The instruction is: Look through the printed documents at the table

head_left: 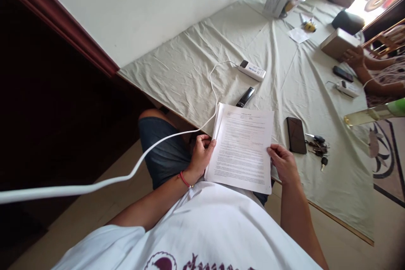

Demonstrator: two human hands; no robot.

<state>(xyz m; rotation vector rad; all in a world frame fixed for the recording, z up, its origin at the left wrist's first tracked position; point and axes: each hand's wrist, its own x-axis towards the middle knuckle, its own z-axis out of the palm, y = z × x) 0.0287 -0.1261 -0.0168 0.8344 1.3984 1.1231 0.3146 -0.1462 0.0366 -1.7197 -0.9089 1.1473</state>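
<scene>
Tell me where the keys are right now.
In the head view, the keys lie on the cloth-covered table, just right of the dark phone and beyond the right hand, which holds the papers.

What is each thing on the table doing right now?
Stack of white printed paper sheets: held at both side edges, lying on the table edge.
Left hand: gripping the stack's left edge.
Right hand: gripping its right edge.
Black smartphone: flat, screen dark.
Bunch of keys: lying loose beside the phone.
White power strip: cable attached.
</scene>
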